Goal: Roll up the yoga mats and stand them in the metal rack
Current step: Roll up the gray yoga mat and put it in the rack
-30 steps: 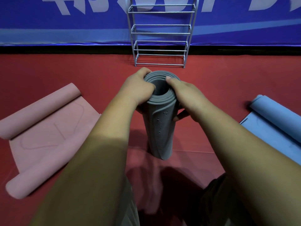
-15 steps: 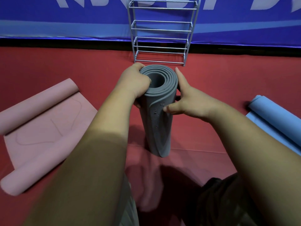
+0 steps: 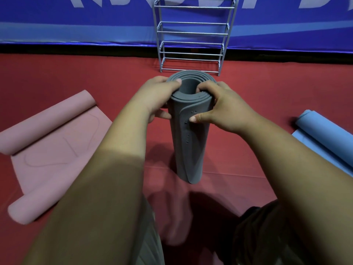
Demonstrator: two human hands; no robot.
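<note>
A rolled grey yoga mat (image 3: pixel 188 150) stands upright on the red floor in front of me. My left hand (image 3: pixel 154 98) grips its top rim from the left, fingers over the edge. My right hand (image 3: pixel 221 108) grips the top from the right, fingers hooked into the hollow core and thumb pressed on the outer wall. The metal rack (image 3: pixel 193 35) stands behind the mat against the blue wall, its tiers bare. A pink mat (image 3: pixel 55 148) lies at left, curled at both ends. A blue mat (image 3: pixel 328 138), partly rolled, lies at right.
Red floor (image 3: pixel 267 88) spreads between the grey mat and the rack. A blue banner (image 3: pixel 76 25) with a black strip under it runs along the back. My legs fill the bottom of the view.
My right hand has shifted from the mat's side up onto the top rim, fingers now inside the core. The view has moved closer to the rack. The mat stays upright.
</note>
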